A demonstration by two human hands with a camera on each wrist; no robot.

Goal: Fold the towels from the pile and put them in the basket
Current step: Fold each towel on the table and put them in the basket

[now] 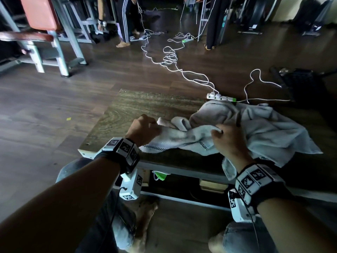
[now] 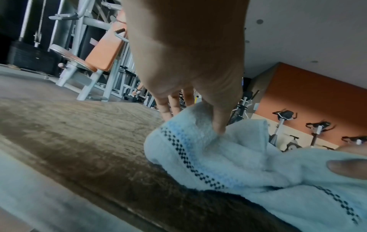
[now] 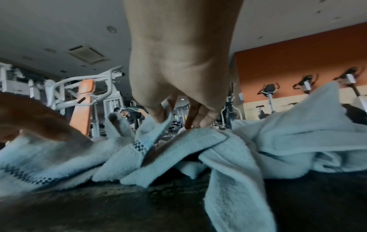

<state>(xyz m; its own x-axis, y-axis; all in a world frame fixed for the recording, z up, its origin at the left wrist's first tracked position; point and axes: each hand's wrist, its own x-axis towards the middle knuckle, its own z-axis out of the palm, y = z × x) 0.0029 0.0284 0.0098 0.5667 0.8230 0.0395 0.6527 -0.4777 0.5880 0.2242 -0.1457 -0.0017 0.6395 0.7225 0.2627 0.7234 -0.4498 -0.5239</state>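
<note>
Head view: the towel (image 1: 180, 139) we are working on lies bunched along the near edge of the wooden table (image 1: 145, 106), its checkered border facing us. Our left hand (image 1: 144, 129) pinches its left end, thumb and fingers curled round a fold of cloth; the left wrist view shows the thumb pressed into the towel (image 2: 198, 149) just above the checkered band. Our right hand (image 1: 230, 139) grips the same towel further right, and in the right wrist view the fingers (image 3: 190, 120) and thumb close on a raised edge of the cloth (image 3: 158, 135). Just behind and right of our hands the pile of towels (image 1: 264, 128) sprawls crumpled over the table's right part, one corner hanging off the near edge. We cannot find the basket in any view. Beyond the table a white power strip (image 1: 221, 97) lies on the dark floor, with white cables (image 1: 173, 59) trailing away. A weight bench (image 1: 42, 28) stands far left.
</note>
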